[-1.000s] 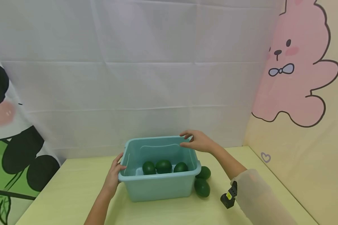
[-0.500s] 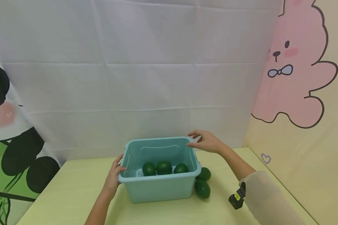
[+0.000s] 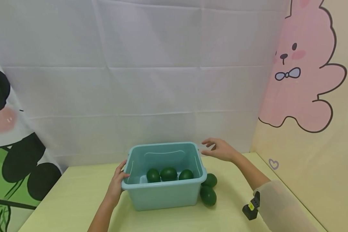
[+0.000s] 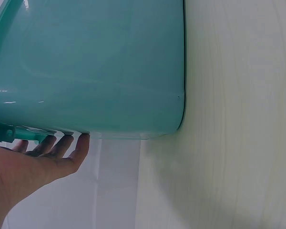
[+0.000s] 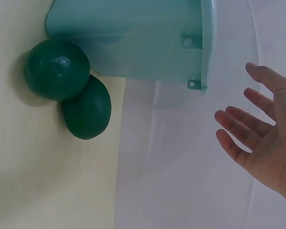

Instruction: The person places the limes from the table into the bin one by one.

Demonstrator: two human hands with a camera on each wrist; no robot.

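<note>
A light blue plastic bin (image 3: 165,197) stands on the table, three dark green, avocado-like fruits (image 3: 169,174) lying inside it. My left hand (image 3: 115,185) holds the bin's left rim, thumb over the edge; in the left wrist view its fingers (image 4: 81,148) touch the outer wall. Beyond the bin's right side, my right hand (image 3: 221,150) is raised in the air with nothing in it, fingers apart and slightly bent. Two more green fruits, a nearer one (image 3: 208,195) and a farther one (image 3: 210,180), lie against each other beside the bin's right wall.
The pale yellow table (image 3: 81,196) meets a white cloth backdrop (image 3: 150,87) just behind the bin. At the right a cream wall (image 3: 304,167) with a pink rabbit picture borders the table. A black device (image 3: 250,207) sits at the right sleeve.
My right hand has moved rightward from the bin's far right corner, out past the rim. The left hand, the bin and the fruits keep their places.
</note>
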